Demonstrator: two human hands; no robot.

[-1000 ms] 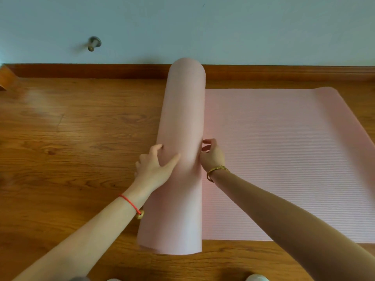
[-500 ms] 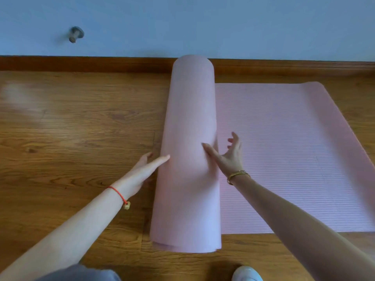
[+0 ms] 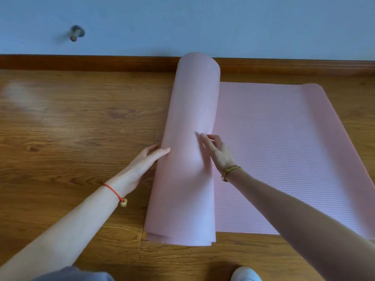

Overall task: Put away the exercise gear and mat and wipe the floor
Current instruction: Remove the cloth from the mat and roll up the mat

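right hand fingers motion-blurred; contact with rolled pink foam mat unclear. mat's flat part runs off right edge, near corner behind right forearm. white shoe and grey garment cropped at bottom. small grey wall fitting blurred, can't ID.

Mat showing pale pink: rolled part, running 12 to 6 o'clock, reading plain; flat part at 3 o'clock carrying fine ribbed stripes. Floor glowing orange-brown with wood grain; skirting running darker red-brown. Red cord circling left wrist, gold bangle shining on right.
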